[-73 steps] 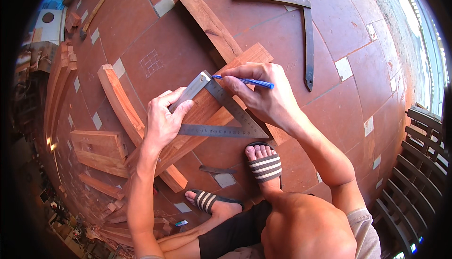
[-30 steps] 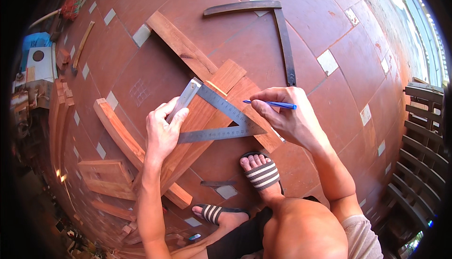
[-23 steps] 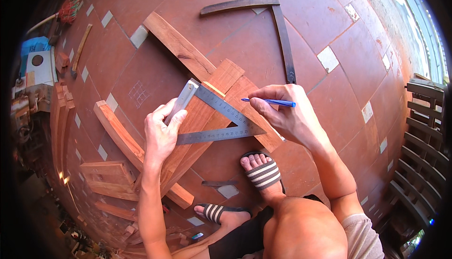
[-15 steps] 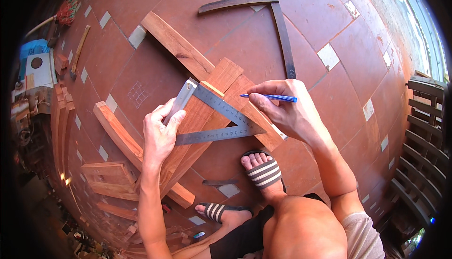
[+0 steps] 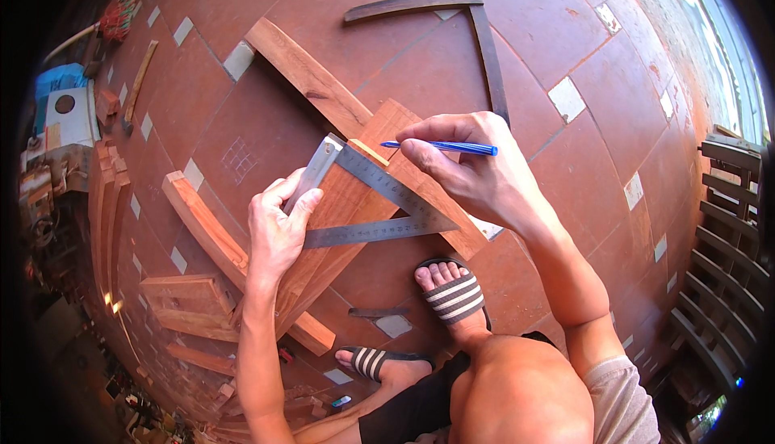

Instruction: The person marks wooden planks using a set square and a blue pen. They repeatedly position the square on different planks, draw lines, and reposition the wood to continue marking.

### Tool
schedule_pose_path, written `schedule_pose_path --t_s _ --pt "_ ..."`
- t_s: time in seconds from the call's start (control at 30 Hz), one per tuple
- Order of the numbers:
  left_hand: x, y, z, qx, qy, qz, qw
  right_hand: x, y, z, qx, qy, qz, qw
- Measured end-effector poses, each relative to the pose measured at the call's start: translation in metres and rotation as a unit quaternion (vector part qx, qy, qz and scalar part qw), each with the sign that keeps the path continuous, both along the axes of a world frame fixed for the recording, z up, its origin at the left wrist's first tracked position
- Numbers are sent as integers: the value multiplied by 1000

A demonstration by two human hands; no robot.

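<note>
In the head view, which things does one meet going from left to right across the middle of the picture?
Stacked wooden slats → left hand → metal triangle square → right hand holding blue pen → wooden slatted frame.

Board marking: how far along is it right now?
Done: the metal triangle square lies on the reddish board, pinned by the left hand. In hand: the right hand holds the blue pen, tip beside the square's upper edge. I can't make out a drawn line, so marking looks unfinished.
</note>
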State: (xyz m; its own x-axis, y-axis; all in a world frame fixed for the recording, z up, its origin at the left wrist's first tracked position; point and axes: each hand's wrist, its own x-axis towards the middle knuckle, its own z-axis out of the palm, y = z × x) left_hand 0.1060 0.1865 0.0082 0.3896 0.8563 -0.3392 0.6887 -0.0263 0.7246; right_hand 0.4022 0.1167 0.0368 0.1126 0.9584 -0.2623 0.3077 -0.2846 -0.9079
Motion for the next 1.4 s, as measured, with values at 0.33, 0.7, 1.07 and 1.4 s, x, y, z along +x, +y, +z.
schedule_pose_path --t_s 0.33,0.7,1.07,1.4 --pt "2 0 1 0 -2 2 1000 -8 9 -6 34 -9 -3 999" --pt "4 -2 2 12 -13 12 1000 -26 27 -16 49 12 31 998" --pt "2 -4 -6 60 -28 15 998 -7 -1 17 41 -104 134 985" --pt "5 -2 3 12 9 8 1000 -24 37 1 55 -45 85 994"
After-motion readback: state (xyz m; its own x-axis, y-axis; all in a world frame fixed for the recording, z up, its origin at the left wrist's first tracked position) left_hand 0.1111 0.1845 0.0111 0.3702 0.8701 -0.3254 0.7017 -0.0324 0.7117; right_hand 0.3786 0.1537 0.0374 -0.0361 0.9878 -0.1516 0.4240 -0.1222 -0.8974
